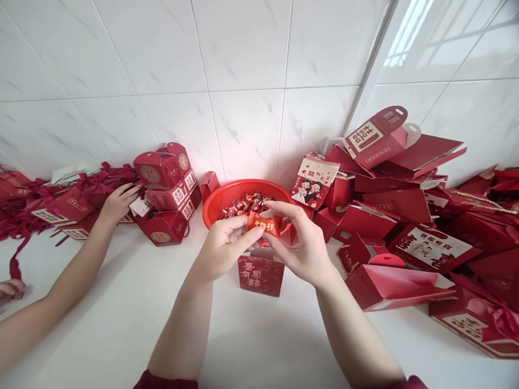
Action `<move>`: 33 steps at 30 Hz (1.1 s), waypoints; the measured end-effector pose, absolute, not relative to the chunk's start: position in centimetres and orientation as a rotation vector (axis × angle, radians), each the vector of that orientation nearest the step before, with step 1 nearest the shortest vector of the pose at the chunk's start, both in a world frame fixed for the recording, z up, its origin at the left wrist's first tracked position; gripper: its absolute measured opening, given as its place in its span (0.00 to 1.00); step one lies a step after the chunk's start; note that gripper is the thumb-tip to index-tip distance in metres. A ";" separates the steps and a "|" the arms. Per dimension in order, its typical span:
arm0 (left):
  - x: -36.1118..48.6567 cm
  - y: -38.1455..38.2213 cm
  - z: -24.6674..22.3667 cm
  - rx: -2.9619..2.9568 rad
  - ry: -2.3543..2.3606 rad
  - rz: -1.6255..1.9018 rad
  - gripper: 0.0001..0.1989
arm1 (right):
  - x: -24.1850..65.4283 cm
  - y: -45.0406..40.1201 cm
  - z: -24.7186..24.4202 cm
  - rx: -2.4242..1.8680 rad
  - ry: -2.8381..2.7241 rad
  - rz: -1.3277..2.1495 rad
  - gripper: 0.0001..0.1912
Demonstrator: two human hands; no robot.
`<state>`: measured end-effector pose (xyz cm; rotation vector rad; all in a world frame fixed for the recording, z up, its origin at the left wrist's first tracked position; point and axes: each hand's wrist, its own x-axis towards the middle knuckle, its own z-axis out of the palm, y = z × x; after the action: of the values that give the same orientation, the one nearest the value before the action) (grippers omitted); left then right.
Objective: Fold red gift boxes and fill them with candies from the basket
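Packet [263,223] at frame centre, pinched by left hand [223,246] and right hand [305,244]; probably light, slightly slippery; best held by its ends.

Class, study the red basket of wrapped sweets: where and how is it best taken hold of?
Probably by the rim of the red basket, one hand each at left and right, from above. It is round, wide and upright, so opposite holds should keep the wrapped sweets level; a red box stands in front of the near side.
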<state>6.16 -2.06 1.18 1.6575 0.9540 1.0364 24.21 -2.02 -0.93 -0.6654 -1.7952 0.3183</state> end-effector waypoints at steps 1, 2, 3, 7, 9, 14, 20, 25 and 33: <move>6.2 -1.8 1.2 1.665 0.972 1.064 0.12 | 23.9 -1.6 -1.1 -0.675 -1.761 0.335 0.25; 6.2 -1.5 1.2 1.686 0.985 1.091 0.12 | 23.8 -1.2 -1.3 -0.690 -1.735 0.350 0.23; 6.1 -1.1 1.1 1.712 0.996 1.115 0.13 | 23.7 -0.9 -1.6 -0.707 -1.719 0.361 0.21; 5.6 0.0 0.5 1.787 1.037 1.111 0.13 | 23.9 0.2 -2.5 -0.750 -1.727 0.395 0.12; 5.2 0.5 0.3 1.800 1.050 1.044 0.13 | 24.1 0.6 -2.8 -0.728 -1.760 0.427 0.11; 4.6 1.7 0.0 1.743 0.993 0.890 0.14 | 24.1 1.5 -3.5 -0.669 -1.782 0.449 0.10; 5.0 2.7 -0.7 1.579 0.962 0.924 0.10 | 24.1 2.1 -4.0 -0.645 -1.830 0.523 0.12; 5.2 3.1 -1.2 1.737 0.947 1.135 0.09 | 24.6 2.3 -4.0 -0.769 -1.729 0.772 0.22; 5.4 3.4 -2.1 1.975 0.892 1.247 0.11 | 24.4 2.6 -4.5 -0.693 -1.456 1.123 0.11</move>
<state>5.44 3.37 -2.11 1.9748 0.8918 1.2474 24.41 2.60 -4.46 -0.6927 -1.4560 1.1230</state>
